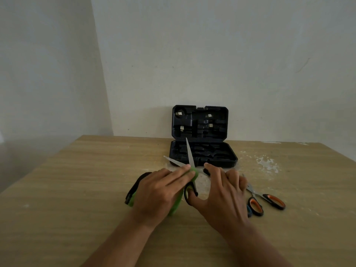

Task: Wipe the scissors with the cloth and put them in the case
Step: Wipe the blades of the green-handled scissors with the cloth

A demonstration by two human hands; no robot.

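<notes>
Scissors, blades spread open at frame centre before the open case, look stiff, light, sharp-tipped, so grip by handles; left hand presses green cloth flat-fingered, right hand thumb through handle loop.

Wooden table, pale grain, standing in a corner; white flecks showing; plain whitish walls meeting behind, dimly lit.
</notes>
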